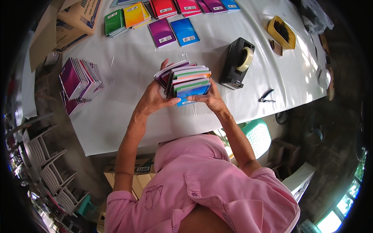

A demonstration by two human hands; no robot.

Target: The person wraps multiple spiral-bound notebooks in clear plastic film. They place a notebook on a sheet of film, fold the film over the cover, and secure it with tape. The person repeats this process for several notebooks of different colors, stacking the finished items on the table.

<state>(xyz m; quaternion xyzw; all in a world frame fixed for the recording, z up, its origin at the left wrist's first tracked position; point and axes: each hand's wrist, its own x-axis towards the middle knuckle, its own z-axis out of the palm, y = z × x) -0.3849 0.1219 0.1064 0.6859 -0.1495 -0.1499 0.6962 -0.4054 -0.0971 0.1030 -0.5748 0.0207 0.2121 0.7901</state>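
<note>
Both my hands hold a stack of small spiral notebooks [188, 80] with mixed colours above the white table [128, 112]. My left hand [153, 98] grips the stack's left side, thumb up along its spiral edge. My right hand [210, 99] supports the lower right corner, under a blue cover. The stack is slightly fanned, with purple, green, orange and blue covers showing.
A black tape dispenser [236, 64] stands just right of the stack. Wrapped notebook bundles [79, 81] lie at the table's left edge, and loose coloured notebooks [173, 31] line the far side. A yellow tray [281, 32], a small black clip [266, 96] and a cardboard box [75, 19] are also there.
</note>
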